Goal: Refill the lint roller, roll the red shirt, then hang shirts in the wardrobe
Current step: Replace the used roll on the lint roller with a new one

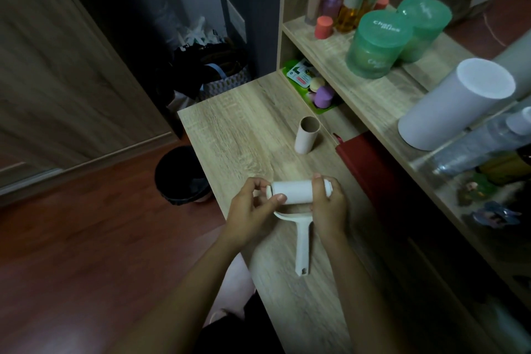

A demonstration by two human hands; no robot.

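A white lint roller (pixel 304 241) lies over the wooden desk (pixel 238 129), handle pointing toward me. A white refill roll (pixel 293 192) sits on its head. My left hand (pixel 253 211) pinches the roll's left end, thumb across its front. My right hand (pixel 329 204) grips the roll's right end. An empty cardboard core (pixel 307 135) stands upright farther back on the desk. A red folded item (pixel 370 172) lies to the right under the shelf; I cannot tell if it is the shirt.
A shelf (pixel 373 89) on the right holds green jars (pixel 376 44), bottles (pixel 349 6) and a white cylinder (pixel 457 103). A black bin (pixel 181 175) stands on the floor left of the desk. Bags (pixel 212 72) are piled in the corner beside a wooden door (pixel 57 66).
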